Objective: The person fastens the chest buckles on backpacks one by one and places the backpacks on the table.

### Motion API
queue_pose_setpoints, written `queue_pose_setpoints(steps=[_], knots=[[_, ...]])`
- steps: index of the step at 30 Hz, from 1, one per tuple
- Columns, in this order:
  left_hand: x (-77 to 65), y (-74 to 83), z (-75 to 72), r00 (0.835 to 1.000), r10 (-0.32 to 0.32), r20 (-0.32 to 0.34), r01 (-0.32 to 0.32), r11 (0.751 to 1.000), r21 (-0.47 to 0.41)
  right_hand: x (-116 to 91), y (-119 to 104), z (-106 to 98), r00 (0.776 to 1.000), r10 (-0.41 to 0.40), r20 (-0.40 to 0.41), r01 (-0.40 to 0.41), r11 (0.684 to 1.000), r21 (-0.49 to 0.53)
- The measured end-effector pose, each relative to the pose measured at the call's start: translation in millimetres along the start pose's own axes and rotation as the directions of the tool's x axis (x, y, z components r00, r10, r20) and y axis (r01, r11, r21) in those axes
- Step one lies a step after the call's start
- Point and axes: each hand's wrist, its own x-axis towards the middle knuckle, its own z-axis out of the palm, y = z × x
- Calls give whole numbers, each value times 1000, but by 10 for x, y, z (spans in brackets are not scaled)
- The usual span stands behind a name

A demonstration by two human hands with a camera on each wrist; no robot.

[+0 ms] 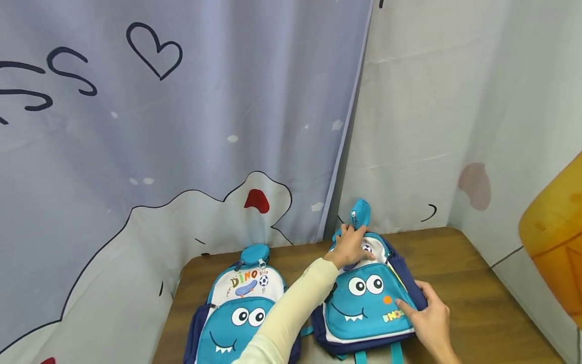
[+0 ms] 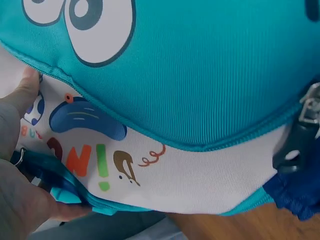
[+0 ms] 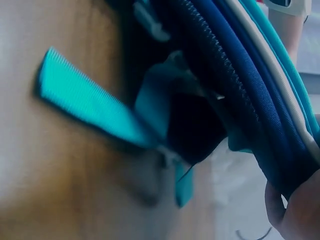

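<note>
A teal, white and navy child's backpack (image 1: 364,316) with a cartoon face stands tilted on the table, a round teal pouch (image 1: 360,213) at its top. My left hand (image 1: 351,247) grips its top edge; in the left wrist view the thumb (image 2: 29,85) lies on the white front panel with the fingers behind the edge. Low on its right side, my right hand (image 1: 429,316) holds the navy side panel, thumb on the front pocket. In the right wrist view, the backpack's underside is raised off the table and a teal strap (image 3: 90,100) hangs out below.
To the left, a matching backpack (image 1: 238,323) lies face up, partly covered by my left sleeve (image 1: 295,313). The brown wooden table (image 1: 482,303) backs onto printed curtains (image 1: 254,101), which also run along its right side.
</note>
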Motion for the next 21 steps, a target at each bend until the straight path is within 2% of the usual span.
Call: queue_pose_setpoints(steps=[8,15,18,21], knots=[[-88,10,-184,998,-34,-57,27,992,-122,19,-276,-79,993,-108,-54,109,994,27],[-191,16,-224,994,-73,-86,50,968,-247,-18,-434,-153,983,-173,-62,175,984,31],[-210,19,-252,993,-70,-97,41,959,-279,-10,-504,-187,973,-216,-79,219,975,28],[-230,8,-313,990,-72,-120,30,946,-324,15,-593,-211,954,-285,-93,288,957,29]])
